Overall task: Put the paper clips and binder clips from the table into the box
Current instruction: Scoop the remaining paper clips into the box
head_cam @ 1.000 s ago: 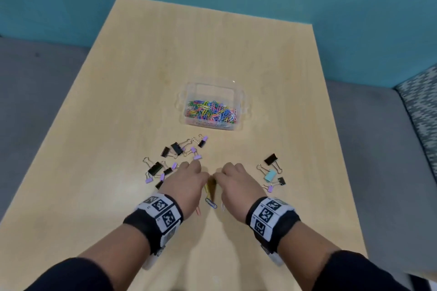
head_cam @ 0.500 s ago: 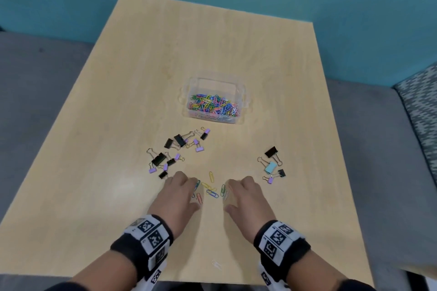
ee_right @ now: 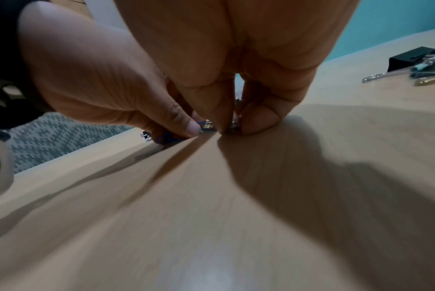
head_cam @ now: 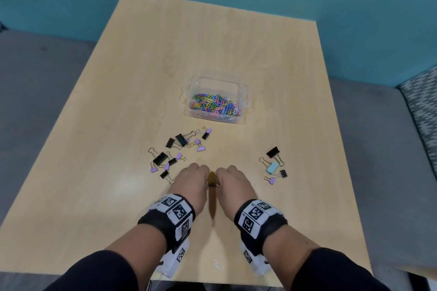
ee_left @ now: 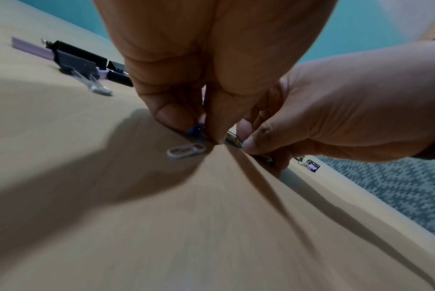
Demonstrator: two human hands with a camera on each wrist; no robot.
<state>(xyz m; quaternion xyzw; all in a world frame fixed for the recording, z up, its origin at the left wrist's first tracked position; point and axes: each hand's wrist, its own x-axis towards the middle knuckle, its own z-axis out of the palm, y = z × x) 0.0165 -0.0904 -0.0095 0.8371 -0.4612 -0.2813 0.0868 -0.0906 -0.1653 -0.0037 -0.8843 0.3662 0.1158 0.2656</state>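
**Hands meet over loose clips on a wooden table**

A pale wooden table (head_cam: 118,125) holds a clear box (head_cam: 216,82) already heaped with coloured paper clips. Black and lilac binder clips (head_cam: 179,140) lie scattered near it, a smaller cluster (head_cam: 274,163) apart on the right. The left hand (head_cam: 190,184) and right hand (head_cam: 235,185), fingers curled, pinch loose paper clips (ee_left: 234,138) between them. One white clip (head_cam: 217,264) lies by the near edge.

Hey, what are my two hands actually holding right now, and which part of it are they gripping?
Both the left hand and right hand pinch loose paper clips at their fingertips, against the table; where on each clip cannot be told.
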